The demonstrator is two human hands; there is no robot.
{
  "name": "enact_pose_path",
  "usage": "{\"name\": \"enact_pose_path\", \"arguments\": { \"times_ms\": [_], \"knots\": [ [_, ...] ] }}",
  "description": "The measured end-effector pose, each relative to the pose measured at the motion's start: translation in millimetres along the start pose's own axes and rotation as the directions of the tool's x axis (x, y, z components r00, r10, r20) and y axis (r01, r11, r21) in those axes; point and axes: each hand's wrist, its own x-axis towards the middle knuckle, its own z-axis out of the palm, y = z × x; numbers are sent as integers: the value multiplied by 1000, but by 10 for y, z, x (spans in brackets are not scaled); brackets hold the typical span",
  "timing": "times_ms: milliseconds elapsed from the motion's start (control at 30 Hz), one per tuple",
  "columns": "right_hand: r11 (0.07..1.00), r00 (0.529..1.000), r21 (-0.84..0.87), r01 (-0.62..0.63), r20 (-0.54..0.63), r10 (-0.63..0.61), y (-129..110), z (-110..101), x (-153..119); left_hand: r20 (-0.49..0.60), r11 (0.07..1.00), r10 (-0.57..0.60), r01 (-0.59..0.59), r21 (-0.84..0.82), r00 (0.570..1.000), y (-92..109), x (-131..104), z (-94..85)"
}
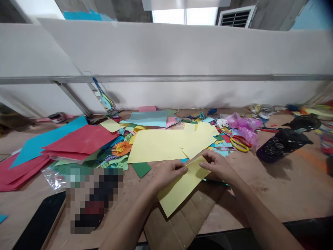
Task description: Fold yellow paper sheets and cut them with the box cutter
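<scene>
Both hands grip one rectangular piece of yellow paper (179, 192), tilted above the table. My left hand (170, 173) pinches its upper left edge, thumb on top. At the upper right corner, my right hand (214, 163) has its thumb and fingers closed on the same paper. Beneath lies a piece of brown cardboard (179, 229) at the table's front edge. A dark green pen-like stick (215, 182) rests by my right hand, partly hidden. Larger yellow sheets (158, 144) lie just beyond my hands.
Red sheets (80, 140), blue sheets (49, 142) and a phone (39, 222) lie left. Scissors (240, 144) and small snips (223, 148) are right of the yellow sheets, near a pink plastic bag (244, 126) and a dark bottle (281, 146). A white wall (166, 52) stands behind.
</scene>
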Motion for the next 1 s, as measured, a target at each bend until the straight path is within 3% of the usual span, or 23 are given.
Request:
{"name": "enact_pose_path", "arguments": {
  "times_ms": [167,333,467,600,800,1000],
  "knots": [
    [999,1000,-29,15,3,-15,33,84,-6,67,995,82,-86,56,994,5,-8,48],
    [996,998,76,-45,39,42,67,151,-47,24,975,178,-180,129,984,-9,3,51],
    [980,985,-99,170,2,-171,20,168,-74,12,950,229,-226,216,973,-9,-8,76],
    [893,937,-284,349,86,-339,7,210,-88,24,919,304,-299,257,952,44,-27,128],
    [892,952,-333,306,98,-290,8,222,-82,49,910,309,-310,275,950,46,-19,160],
    [943,976,-287,170,-87,-202,-11,62,-43,19,974,169,-170,152,985,5,-43,111]
  ]
}}
